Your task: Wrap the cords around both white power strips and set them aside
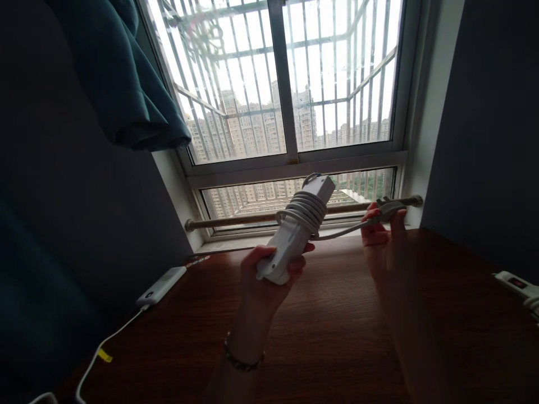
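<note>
A white power strip (290, 241) is gripped near its lower end by my left hand (265, 280), tilted with its top to the upper right. Several turns of its white cord (304, 212) are wound around the upper part. From the coil a free length runs right to the plug (389, 211), whose prongs point up and left. My right hand (381, 241) pinches that plug between thumb and fingers. Both hands are raised above the brown wooden tabletop (320, 336). The strip's underside faces me, so its sockets are hidden.
On the left lies a white box-shaped device (162, 286) with a white cable (112, 336) bearing a yellow tag. Another white power strip (516, 284) lies at the right edge. A horizontal rail (236, 220) crosses before the barred window, and a blue curtain (126, 84) hangs upper left.
</note>
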A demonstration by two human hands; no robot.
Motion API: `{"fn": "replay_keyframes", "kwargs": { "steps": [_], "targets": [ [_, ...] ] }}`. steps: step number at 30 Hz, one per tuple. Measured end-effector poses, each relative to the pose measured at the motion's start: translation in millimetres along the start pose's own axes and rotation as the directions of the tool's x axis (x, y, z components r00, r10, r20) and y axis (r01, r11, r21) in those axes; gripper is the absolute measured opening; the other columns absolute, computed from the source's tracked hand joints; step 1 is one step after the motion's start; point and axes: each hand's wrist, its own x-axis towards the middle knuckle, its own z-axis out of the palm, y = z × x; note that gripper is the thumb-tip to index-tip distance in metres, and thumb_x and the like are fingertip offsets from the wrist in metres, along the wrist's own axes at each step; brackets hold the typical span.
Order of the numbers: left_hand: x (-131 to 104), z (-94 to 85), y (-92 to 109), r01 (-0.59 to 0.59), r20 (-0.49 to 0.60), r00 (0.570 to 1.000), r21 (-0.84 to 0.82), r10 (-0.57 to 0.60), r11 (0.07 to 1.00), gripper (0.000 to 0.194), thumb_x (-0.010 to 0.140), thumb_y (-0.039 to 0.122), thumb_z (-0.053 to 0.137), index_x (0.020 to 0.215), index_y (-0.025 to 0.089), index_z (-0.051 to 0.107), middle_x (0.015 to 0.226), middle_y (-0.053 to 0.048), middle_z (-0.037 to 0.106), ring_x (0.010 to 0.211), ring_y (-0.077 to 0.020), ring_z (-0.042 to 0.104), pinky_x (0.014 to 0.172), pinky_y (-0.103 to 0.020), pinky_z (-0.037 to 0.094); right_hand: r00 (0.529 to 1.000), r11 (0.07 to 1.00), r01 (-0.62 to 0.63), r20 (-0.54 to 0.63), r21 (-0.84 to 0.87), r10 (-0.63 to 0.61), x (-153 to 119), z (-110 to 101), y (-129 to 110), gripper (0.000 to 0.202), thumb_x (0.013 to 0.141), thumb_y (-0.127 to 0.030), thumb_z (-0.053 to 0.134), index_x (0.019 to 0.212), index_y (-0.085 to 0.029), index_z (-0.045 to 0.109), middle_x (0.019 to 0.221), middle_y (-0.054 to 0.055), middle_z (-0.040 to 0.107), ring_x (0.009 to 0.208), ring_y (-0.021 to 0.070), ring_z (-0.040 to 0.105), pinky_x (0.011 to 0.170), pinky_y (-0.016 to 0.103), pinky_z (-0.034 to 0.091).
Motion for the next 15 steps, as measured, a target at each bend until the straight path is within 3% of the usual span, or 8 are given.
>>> {"fn": "replay_keyframes", "kwargs": {
  "steps": [3,6,8,10,11,13,15],
  "targets": [
    [0.9,-1.5,-3.1,-0.030,-0.011,1.000,-0.114,0.029,0.993,0.045,0.079,0.021,0.037,0.106,-0.014,0.047,0.089,-0.028,0.058,0.057,-0.0105,0.053,0.050,-0.017,0.046,0.992,0.993,-0.120,-0.036,0.021,0.121,3.6,-3.9,-1.7,0.042,0.067,-0.040,0.083,0.088,-0.012,0.059,0.093,0.010,0.062,0.076,0.0150,0.062,0.074,0.032,0.056],
    [0.6,-3.8,1.6,-0.050,-0.005,0.999,-0.321,0.051,0.946,0.047,0.082,0.023,0.036,0.112,-0.012,0.038,0.089,-0.025,0.057,0.056,-0.0079,0.053,0.048,-0.014,0.047,0.965,0.971,-0.239,0.116,0.029,0.234,4.7,-7.1,-7.1,0.041,0.068,-0.038,0.084,0.070,-0.014,0.051,0.062,-0.005,0.050,0.050,0.0064,0.049,0.058,0.023,0.054],
    [-0.8,-5.6,7.3,-0.058,0.021,0.997,-0.491,0.079,0.869,0.049,0.083,0.024,0.037,0.118,-0.010,0.031,0.087,-0.021,0.057,0.056,-0.0050,0.054,0.049,-0.009,0.046,0.934,0.959,-0.284,0.230,0.014,0.273,7.8,-9.2,-9.0,0.050,0.062,-0.032,0.088,0.062,-0.014,0.041,0.055,-0.008,0.036,0.044,0.0032,0.036,0.051,0.016,0.046],
    [-1.0,-6.6,9.6,-0.090,0.019,0.993,-0.511,0.116,0.855,0.048,0.084,0.023,0.038,0.119,-0.009,0.030,0.086,-0.018,0.057,0.055,-0.0033,0.054,0.049,-0.007,0.044,0.919,0.967,-0.254,0.303,-0.031,0.251,10.3,-9.4,-7.6,0.057,0.064,-0.032,0.087,0.060,-0.015,0.034,0.054,-0.009,0.029,0.044,0.0032,0.027,0.046,0.015,0.039],
    [0.0,-6.9,8.5,-0.135,0.004,0.989,-0.413,0.150,0.901,0.044,0.084,0.022,0.038,0.116,-0.008,0.034,0.085,-0.018,0.057,0.056,-0.0040,0.054,0.049,-0.008,0.044,0.916,0.976,-0.208,0.339,-0.063,0.217,10.0,-8.3,-6.0,0.056,0.070,-0.035,0.084,0.061,-0.015,0.032,0.054,-0.008,0.026,0.044,0.0038,0.023,0.044,0.015,0.034],
    [4.8,-7.5,2.2,-0.274,-0.001,0.962,-0.001,0.274,0.962,0.031,0.084,0.021,0.042,0.102,-0.003,0.046,0.085,-0.020,0.059,0.057,-0.0093,0.056,0.051,-0.017,0.046,0.887,0.989,-0.069,0.446,-0.134,0.123,4.3,-3.8,-2.5,0.044,0.084,-0.040,0.070,0.067,-0.016,0.037,0.053,-0.008,0.024,0.044,0.0062,0.019,0.042,0.016,0.026],
    [11.6,-8.6,-6.8,-0.373,0.064,0.923,0.380,0.379,0.846,0.023,0.082,0.022,0.049,0.095,0.003,0.050,0.084,-0.019,0.061,0.056,-0.0152,0.056,0.050,-0.025,0.043,0.823,0.967,0.127,0.568,-0.222,0.023,-8.0,1.7,-1.5,0.026,0.092,-0.040,0.059,0.084,-0.019,0.046,0.055,-0.006,0.031,0.045,0.0088,0.024,0.044,0.019,0.026]
  ]
}}
